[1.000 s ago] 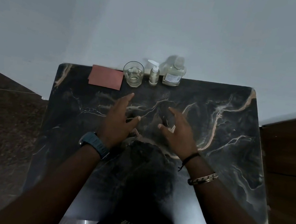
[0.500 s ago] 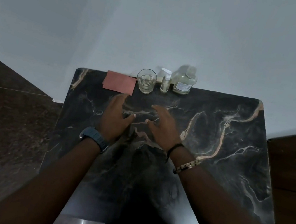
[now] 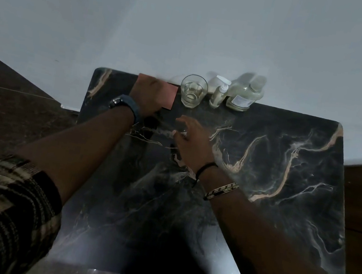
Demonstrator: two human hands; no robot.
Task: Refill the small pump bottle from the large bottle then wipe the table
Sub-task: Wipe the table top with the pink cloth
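Head cam looks down on a dark marble desk (image 3: pixel 283 200), so going from the near edge outward: the right hand (image 3: pixel 192 142) hovers mid-desk, fingers loosely spread, holding nothing. A bit further out, the left hand (image 3: pixel 147 97) is down on the pink cloth (image 3: pixel 169 98) at the far left. It's blurry, so I honestly can't tell if it's gripping the cloth or just resting on it. Along the far edge by the wall, left to right: a glass (image 3: pixel 193 91), the pump bottle (image 3: pixel 217 95) just beside it, then the big bottle (image 3: pixel 243 94) touching or nearly touching the pump one. Both stand upright. Key bit: the bottles sit straight ahead and slightly right of the right hand, so I'd say that's the one closer for grabbing them. Nothing's uncapped yet, so refilling looks unstarted.
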